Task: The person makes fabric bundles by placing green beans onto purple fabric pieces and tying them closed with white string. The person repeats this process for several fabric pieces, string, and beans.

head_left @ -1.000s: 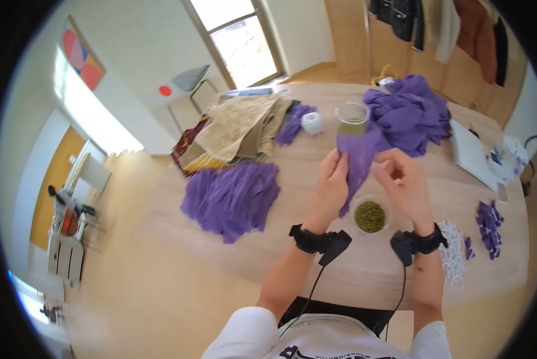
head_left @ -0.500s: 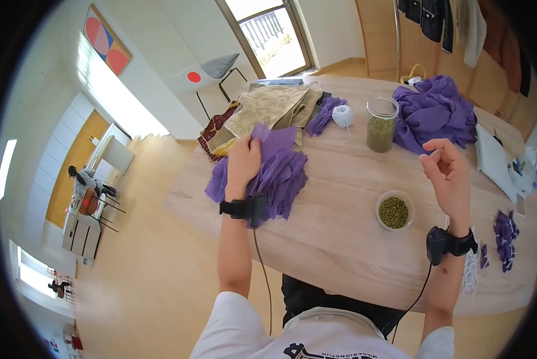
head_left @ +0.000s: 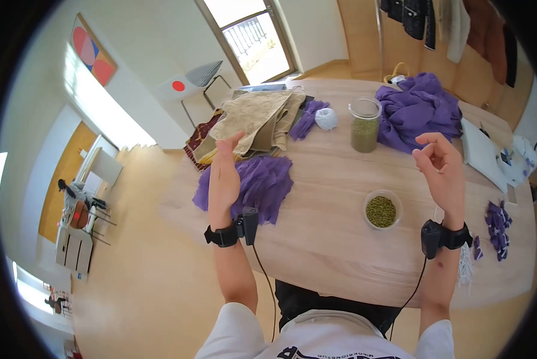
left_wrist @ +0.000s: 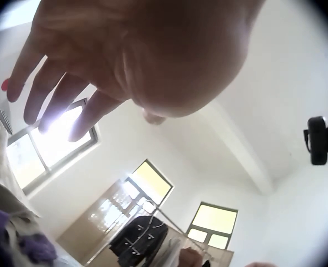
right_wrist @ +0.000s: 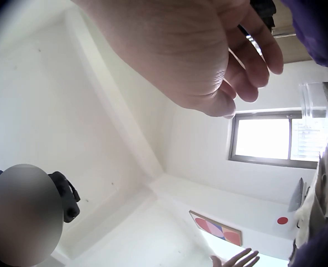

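The left hand (head_left: 225,179) is held over the left edge of a pile of purple cloth pieces (head_left: 265,185); in the left wrist view that hand (left_wrist: 114,61) has its fingers spread and holds nothing. To the right, the right hand (head_left: 445,179) hovers above the table with bent, relaxed fingers and nothing in them; the right wrist view shows the same hand (right_wrist: 203,61). Between the hands stand a round tub of green beans (head_left: 381,212) and, behind it, a glass jar (head_left: 364,128) partly filled with green grains.
Folded beige fabrics (head_left: 250,119), a white yarn ball (head_left: 326,118) and a large purple cloth (head_left: 421,113) lie along the back of the table (head_left: 322,239). On the right are white strings (head_left: 464,266), small tied purple bundles (head_left: 497,230) and a white board (head_left: 484,157).
The left hand first left the purple cloth by the jar for the pile, gripped a piece there, then let go, its fingers now extended. The right hand moved away from the jar to the right.
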The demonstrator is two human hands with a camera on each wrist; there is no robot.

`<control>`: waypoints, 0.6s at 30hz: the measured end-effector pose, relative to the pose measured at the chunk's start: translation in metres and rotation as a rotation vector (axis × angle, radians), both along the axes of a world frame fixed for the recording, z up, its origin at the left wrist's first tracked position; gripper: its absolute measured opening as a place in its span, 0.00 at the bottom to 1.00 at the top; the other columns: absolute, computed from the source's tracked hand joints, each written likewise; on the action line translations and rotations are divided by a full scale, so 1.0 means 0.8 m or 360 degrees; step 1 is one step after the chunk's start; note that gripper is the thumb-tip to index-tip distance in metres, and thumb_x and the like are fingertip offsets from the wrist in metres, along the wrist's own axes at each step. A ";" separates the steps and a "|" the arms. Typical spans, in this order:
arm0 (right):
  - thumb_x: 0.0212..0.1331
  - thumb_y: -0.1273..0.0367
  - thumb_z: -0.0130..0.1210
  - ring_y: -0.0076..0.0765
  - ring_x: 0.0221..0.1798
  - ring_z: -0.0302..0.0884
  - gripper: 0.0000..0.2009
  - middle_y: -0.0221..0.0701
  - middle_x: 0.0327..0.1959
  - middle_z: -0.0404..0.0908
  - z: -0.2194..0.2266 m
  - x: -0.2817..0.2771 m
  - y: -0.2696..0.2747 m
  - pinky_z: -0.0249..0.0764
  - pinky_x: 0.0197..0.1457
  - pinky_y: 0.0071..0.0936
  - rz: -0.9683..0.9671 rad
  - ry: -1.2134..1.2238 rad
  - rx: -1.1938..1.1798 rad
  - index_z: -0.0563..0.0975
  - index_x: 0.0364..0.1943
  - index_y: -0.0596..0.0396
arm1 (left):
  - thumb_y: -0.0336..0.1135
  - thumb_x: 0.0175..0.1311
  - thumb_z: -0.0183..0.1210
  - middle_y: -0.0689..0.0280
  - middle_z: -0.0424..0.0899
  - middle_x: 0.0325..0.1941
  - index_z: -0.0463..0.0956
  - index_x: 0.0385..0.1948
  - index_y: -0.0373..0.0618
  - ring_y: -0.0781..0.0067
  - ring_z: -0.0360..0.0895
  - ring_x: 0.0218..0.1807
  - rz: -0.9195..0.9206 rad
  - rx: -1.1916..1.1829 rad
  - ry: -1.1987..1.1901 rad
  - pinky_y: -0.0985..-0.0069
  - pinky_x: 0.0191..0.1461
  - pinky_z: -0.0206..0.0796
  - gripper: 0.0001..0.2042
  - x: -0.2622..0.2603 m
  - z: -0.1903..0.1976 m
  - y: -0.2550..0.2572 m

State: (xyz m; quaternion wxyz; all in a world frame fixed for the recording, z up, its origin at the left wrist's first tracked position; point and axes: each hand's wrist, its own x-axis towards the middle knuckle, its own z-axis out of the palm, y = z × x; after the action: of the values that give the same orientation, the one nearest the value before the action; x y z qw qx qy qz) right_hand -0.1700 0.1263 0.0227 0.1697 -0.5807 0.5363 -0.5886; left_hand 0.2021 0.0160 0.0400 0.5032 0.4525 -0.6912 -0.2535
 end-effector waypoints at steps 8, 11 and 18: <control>0.63 0.73 0.59 0.15 0.28 0.70 0.07 0.19 0.23 0.72 0.031 -0.036 0.055 0.67 0.35 0.15 -0.0147 -0.0307 -0.0217 0.78 0.44 0.58 | 0.68 0.74 0.28 0.52 0.72 0.66 0.67 0.60 0.41 0.56 0.65 0.70 -0.0557 -0.0315 0.1113 0.51 0.74 0.49 0.37 -0.141 0.015 -0.001; 0.64 0.73 0.59 0.15 0.28 0.71 0.07 0.20 0.23 0.73 0.032 -0.073 0.097 0.68 0.35 0.16 -0.0365 -0.0266 -0.0248 0.78 0.43 0.58 | 0.48 0.75 0.47 0.56 0.77 0.52 0.72 0.50 0.42 0.65 0.74 0.54 -0.0686 -0.0559 0.1361 0.65 0.57 0.66 0.18 -0.164 0.003 0.001; 0.66 0.71 0.57 0.16 0.29 0.72 0.05 0.22 0.26 0.77 0.023 -0.172 0.209 0.69 0.35 0.16 -0.1015 -0.0069 -0.0085 0.78 0.41 0.57 | 0.21 0.65 0.54 0.73 0.51 0.19 0.53 0.15 0.47 0.79 0.48 0.20 0.0461 -0.1268 0.0459 0.75 0.25 0.40 0.20 -0.184 -0.004 0.023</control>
State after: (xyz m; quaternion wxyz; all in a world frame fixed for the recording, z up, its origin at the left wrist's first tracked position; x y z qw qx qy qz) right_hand -0.3072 0.2932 0.0410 -0.0273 -0.3748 0.6719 -0.6383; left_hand 0.0551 0.0344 0.0367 0.7597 0.2756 -0.5872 0.0451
